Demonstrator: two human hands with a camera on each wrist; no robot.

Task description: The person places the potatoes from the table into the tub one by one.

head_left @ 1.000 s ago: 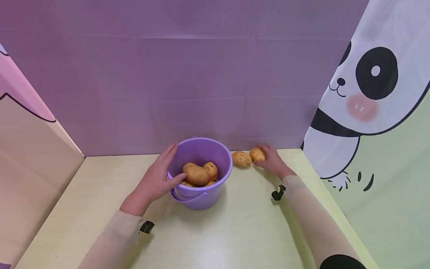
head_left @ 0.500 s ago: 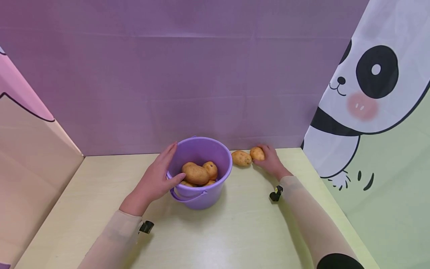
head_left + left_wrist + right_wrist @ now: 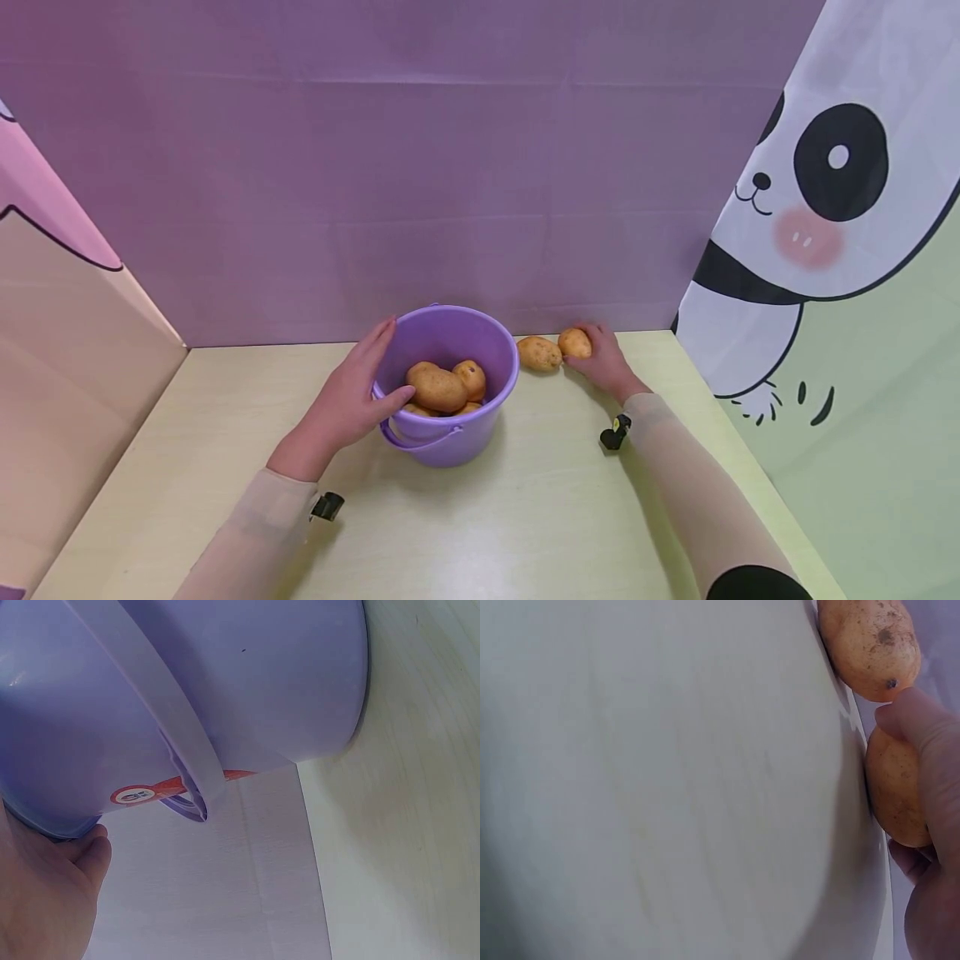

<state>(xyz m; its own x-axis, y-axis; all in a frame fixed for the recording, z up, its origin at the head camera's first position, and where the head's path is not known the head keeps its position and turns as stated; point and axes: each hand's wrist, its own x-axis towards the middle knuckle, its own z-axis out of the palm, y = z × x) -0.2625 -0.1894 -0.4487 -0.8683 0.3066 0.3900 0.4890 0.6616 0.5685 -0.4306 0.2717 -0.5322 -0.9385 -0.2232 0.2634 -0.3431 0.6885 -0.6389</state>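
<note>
A purple bucket (image 3: 446,446) stands upright on the table, its handle hanging at the front. Several potatoes (image 3: 438,389) lie inside it; the lower ones are partly hidden. At the bucket's left side my left hand (image 3: 347,404) grips the rim, thumb over the front edge, fingers along the left; the left wrist view shows this hand (image 3: 49,889) at the rim. Against the back wall, my right hand (image 3: 606,362) holds a small potato (image 3: 573,342) between thumb and fingers. Close to its left lies a larger potato (image 3: 539,354), also visible as a spotted potato (image 3: 870,649) in the right wrist view.
The pale wooden table (image 3: 480,533) ends at a purple back wall (image 3: 450,167). A panda-printed panel (image 3: 832,250) borders the right side, and a pink and beige panel (image 3: 75,375) the left.
My right wrist has shifted slightly to the left while the hand stays at the small potato. The left hand, the bucket and the potatoes look unmoved.
</note>
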